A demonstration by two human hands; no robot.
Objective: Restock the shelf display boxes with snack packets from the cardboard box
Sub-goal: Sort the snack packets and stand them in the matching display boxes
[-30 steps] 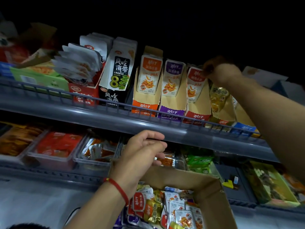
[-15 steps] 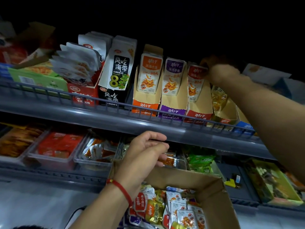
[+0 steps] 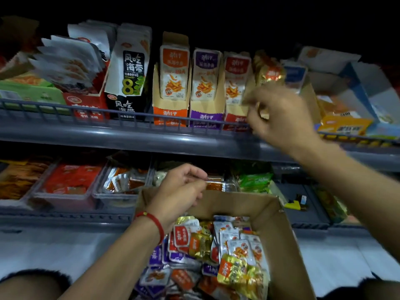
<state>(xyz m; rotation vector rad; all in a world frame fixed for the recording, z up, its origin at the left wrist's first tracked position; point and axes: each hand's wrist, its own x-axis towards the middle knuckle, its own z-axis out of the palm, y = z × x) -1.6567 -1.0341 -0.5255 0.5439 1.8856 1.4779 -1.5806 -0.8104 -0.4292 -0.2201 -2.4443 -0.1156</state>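
Note:
An open cardboard box [image 3: 270,215] sits low in front of me, heaped with small snack packets [image 3: 216,252] in red, purple, gold and white. My left hand [image 3: 179,198], a red string on its wrist, grips the box's far left rim. On the upper shelf stand three tan display boxes: orange [image 3: 171,107], purple [image 3: 205,109] and red [image 3: 234,113], each with upright packets. Gold packets [image 3: 268,70] stand just right of them. My right hand [image 3: 281,118] hovers blurred before the red box, fingers loosely curled, nothing visible in it.
A grey wire rail [image 3: 129,118] runs along the upper shelf's front edge. Left of the display boxes stand a black seaweed box [image 3: 127,83] and white packets [image 3: 69,59]. Clear trays [image 3: 67,187] of snacks fill the lower shelf. Blue and orange boxes [image 3: 346,122] sit at right.
My right hand has come down and away from the top of the red display box, where it was reaching in. My left hand stays on the cardboard box's rim.

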